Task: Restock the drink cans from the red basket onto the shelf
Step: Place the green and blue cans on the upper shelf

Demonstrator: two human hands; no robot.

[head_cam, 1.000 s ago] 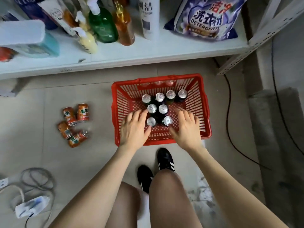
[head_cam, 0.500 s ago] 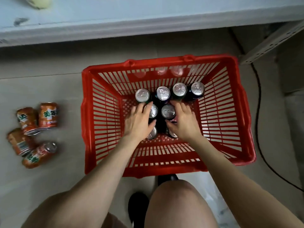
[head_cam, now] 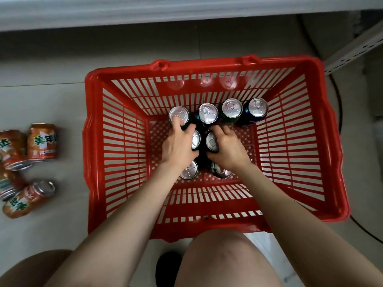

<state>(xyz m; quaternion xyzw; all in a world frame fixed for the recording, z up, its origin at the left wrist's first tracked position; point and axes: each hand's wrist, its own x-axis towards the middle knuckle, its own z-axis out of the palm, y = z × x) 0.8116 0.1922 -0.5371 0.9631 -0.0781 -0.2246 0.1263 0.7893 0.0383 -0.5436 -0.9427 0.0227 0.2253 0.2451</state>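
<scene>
The red basket (head_cam: 88,141) sits on the floor below the white shelf (head_cam: 186,9). Several dark drink cans stand upright in it. A back row runs from a can at the left (head_cam: 182,113) to a blue can at the right (head_cam: 258,107). My left hand (head_cam: 179,147) grips the middle-left can (head_cam: 196,139), and its forefinger touches the back-left can's top. My right hand (head_cam: 230,149) grips the middle-right can (head_cam: 211,141). Two more cans (head_cam: 189,171) stand partly hidden under my wrists.
Several orange cans (head_cam: 42,141) lie on the floor tiles left of the basket. A perforated metal shelf bracket (head_cam: 352,48) and a black cable (head_cam: 339,104) are at the right. My knee (head_cam: 223,259) and a black shoe (head_cam: 167,268) are just in front of the basket.
The camera has dropped closer to the basket. Both hands moved from the front cans deeper in and closed round the two middle cans.
</scene>
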